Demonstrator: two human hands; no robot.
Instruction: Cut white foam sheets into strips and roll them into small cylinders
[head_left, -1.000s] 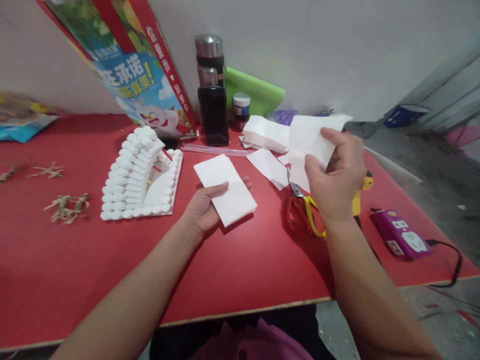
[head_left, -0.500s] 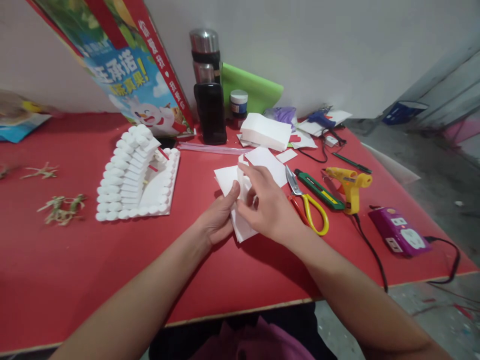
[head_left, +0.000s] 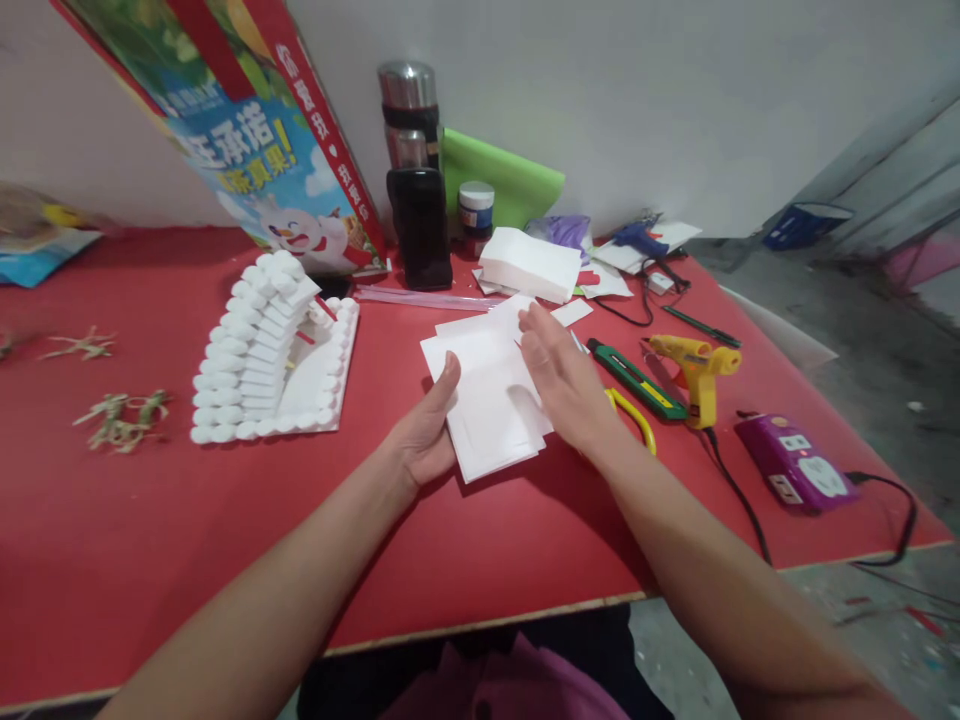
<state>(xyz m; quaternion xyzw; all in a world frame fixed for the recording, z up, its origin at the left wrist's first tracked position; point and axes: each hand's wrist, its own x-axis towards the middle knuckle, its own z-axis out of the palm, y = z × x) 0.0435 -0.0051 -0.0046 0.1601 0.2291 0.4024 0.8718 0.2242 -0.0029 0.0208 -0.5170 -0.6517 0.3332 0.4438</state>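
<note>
Several white paper sheets (head_left: 491, 400) lie stacked unevenly between my hands. My left hand (head_left: 431, 430) grips them at their left edge, thumb on top and fingers underneath. At their right side is my right hand (head_left: 559, 385), its fingers extended and close to the sheets' edge; whether it touches them is unclear. Scissors with a yellow handle (head_left: 637, 420) are partly hidden behind my right hand. Beside them lies a green utility knife (head_left: 637, 380). A white model with rounded edging and steps (head_left: 255, 360) stands to the left.
A yellow glue gun (head_left: 697, 370) and a purple power socket (head_left: 799, 465) are at the right of the red table (head_left: 187, 560). Behind stand a black phone (head_left: 420, 225), a metal flask (head_left: 407, 90), a paint jar (head_left: 476, 205) and a printed box (head_left: 262, 150). Twine pieces lie left.
My right hand has moved right, off the middle of the sheets, and its fingers have straightened. The sheets now show flatter and more fully. My left hand has shifted slightly left.
</note>
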